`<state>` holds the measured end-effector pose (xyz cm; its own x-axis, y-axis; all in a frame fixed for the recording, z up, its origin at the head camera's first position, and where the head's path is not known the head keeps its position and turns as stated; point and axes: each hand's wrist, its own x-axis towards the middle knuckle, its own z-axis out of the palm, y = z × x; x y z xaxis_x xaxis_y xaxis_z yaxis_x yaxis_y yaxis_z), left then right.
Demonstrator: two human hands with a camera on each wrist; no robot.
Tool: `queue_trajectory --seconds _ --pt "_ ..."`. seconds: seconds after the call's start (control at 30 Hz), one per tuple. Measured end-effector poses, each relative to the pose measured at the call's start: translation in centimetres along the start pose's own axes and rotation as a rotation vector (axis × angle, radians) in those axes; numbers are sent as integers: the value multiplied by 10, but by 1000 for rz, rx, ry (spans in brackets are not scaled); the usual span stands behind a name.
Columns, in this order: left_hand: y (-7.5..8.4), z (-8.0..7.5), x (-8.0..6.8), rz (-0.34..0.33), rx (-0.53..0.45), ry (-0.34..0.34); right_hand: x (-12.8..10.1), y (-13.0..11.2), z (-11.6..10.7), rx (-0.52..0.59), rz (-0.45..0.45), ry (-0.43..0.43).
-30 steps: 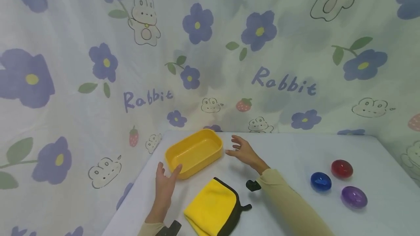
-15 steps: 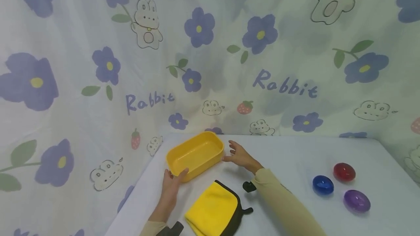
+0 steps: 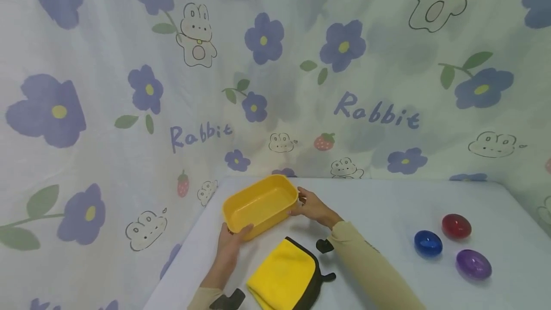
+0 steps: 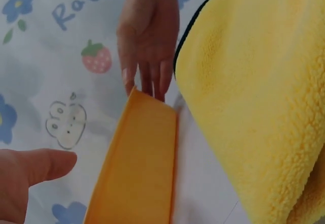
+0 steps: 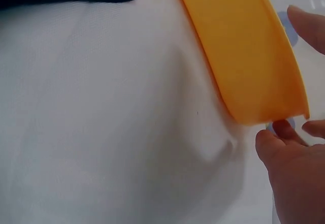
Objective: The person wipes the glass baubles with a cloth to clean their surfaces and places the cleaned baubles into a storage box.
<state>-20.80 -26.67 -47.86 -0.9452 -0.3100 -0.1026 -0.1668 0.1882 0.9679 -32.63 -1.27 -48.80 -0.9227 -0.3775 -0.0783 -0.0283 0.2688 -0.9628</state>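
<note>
Three glossy eggs [image 3: 456,243] well right, yellow cloth [image 3: 284,275] just before yellow tray [image 3: 260,204]

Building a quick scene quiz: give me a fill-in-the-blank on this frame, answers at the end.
1. Both hands touch the ends of the yellow ____.
2. The folded yellow cloth lies ____ the left hand and the right sleeve.
3. Of the three eggs, the ____ one lies farthest from the camera.
4. The nearest egg is ____.

Answers: tray; between; red; purple
</note>
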Motion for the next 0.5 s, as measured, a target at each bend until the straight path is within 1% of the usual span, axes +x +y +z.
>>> queue_trajectory --seconds 0.1,0.23,0.4,0.5 --pt "0 0 1 9 30 1 -2 1 -2 -14 -43 -31" --pt "-1 0 1 36 100 7 -5 4 -4 -28 -94 -53" --pt "-2 2 3 88 159 12 -8 5 -5 -13 -75 -32" --pt "-2 2 5 113 182 5 -11 5 -6 -46 -76 -12"
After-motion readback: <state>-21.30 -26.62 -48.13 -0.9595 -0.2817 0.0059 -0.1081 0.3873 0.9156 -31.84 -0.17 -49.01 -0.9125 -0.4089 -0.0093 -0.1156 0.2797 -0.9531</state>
